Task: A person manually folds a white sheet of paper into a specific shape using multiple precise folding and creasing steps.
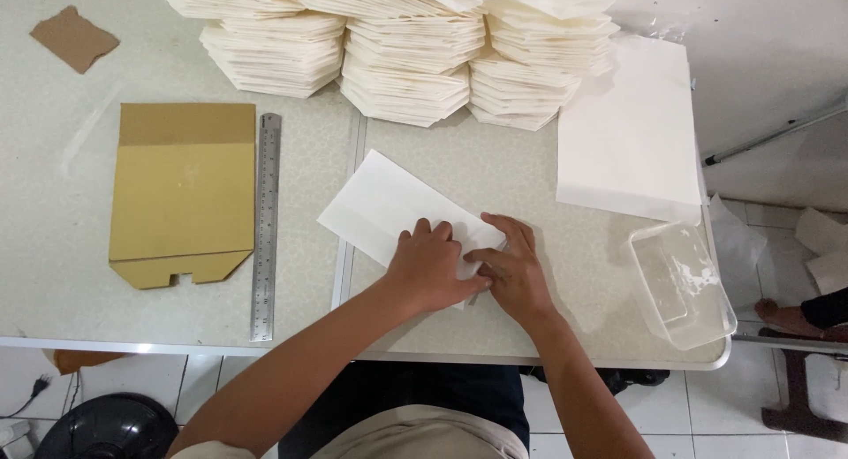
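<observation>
1. The left hand lies flat on the white folded sheet of paper, fingers pressing down on its near end. It grips nothing.
2. The right hand presses the same end, just beside the left hand and touching it. I cannot tell if its fingers pinch an edge.
3. The paper could slide on the smooth pale table if one hand pushes harder, and then the fold may come out crooked.
4. A hard rub might wrinkle or tear the thin sheet.
5. An elbow swinging out might bump the clear plastic tub, which sits near the table's corner.
6. The paper lies slanted in the middle of the table, below the tall stacks of folded cream paper. It looks clean and flat, and its far end is a plain rectangle.
</observation>
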